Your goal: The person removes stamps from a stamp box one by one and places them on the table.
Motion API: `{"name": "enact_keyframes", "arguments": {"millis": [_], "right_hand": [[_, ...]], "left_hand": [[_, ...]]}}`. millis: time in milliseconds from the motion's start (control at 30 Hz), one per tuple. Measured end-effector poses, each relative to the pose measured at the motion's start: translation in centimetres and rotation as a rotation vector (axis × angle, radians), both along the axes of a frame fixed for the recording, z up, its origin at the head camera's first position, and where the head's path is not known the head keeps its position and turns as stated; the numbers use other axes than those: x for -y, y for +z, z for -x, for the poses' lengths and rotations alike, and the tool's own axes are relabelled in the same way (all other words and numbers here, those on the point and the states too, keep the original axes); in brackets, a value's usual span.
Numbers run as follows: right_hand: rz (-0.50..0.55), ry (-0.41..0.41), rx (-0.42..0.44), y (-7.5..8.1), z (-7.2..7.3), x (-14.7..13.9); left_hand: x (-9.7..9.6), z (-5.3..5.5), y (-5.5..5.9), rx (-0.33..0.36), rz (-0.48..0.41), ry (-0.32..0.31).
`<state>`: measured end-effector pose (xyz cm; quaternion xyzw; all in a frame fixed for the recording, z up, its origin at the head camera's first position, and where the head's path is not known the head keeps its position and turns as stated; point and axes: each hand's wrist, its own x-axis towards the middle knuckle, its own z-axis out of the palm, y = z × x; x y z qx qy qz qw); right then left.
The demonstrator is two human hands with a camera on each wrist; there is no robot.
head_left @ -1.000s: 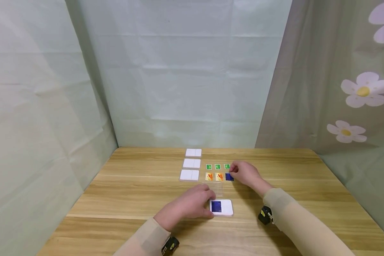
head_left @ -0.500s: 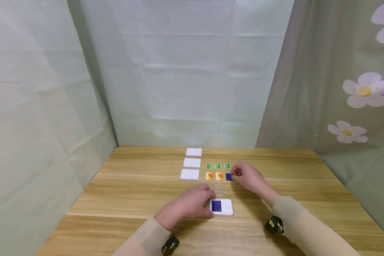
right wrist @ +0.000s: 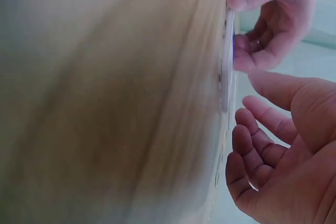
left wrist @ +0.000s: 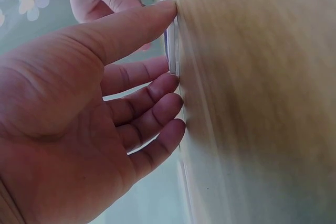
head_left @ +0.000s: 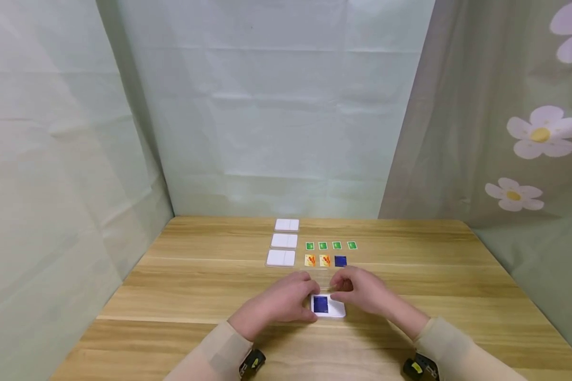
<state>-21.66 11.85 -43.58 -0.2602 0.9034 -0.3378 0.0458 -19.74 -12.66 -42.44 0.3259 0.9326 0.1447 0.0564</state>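
Observation:
In the head view, a white card in a clear case [head_left: 336,309] lies near the front of the table, with a dark blue square [head_left: 321,304] on its left half. My left hand [head_left: 288,299] grips the case's left end, thumb at the near edge and fingers at the far edge. Over the right half hovers my right hand [head_left: 359,291], its fingers loosely bent. The right wrist view shows a gap between that hand's thumb and index fingertip [right wrist: 248,102], with nothing seen between them. Behind the hands, a clear plastic cover [head_left: 318,277] lies flat, partly hidden.
Three white cards in cases [head_left: 281,258] form a column at the back. To their right lie several small green squares [head_left: 322,246] in a row, two orange ones [head_left: 310,260] and another blue one [head_left: 340,261]. Cloth walls [head_left: 267,132] surround the wooden table [head_left: 195,296].
My right hand has moved from the blue square in the back row toward me, to above the case; that square stays on the table. The left hand keeps its hold on the case.

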Motion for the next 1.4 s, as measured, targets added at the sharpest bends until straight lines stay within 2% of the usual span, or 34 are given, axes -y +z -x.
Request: {"name": "enact_keyframes", "arguments": {"millis": [200, 467, 867, 1133, 1400], "right_hand": [[0.002, 0.058, -0.032, -0.4, -0.4, 0.2], [-0.065, 0.051, -0.014, -0.5, -1.0, 0.8], [-0.122, 0.048, -0.055, -0.6, -1.2, 1.4], [-0.122, 0.032, -0.046, -0.5, -1.2, 1.6], [-0.098, 0.051, -0.027, -0.4, -0.8, 1.6]], "left_hand": [[-0.1, 0.0, 0.0, -0.007, 0.014, 0.000], [0.0, -0.1, 0.1, -0.038, 0.020, -0.022], [0.0, 0.1, 0.0, -0.035, 0.038, -0.025], [0.0, 0.2, -0.1, -0.030, 0.043, -0.016], [0.1, 0.3, -0.1, -0.033, 0.046, -0.019]]}}
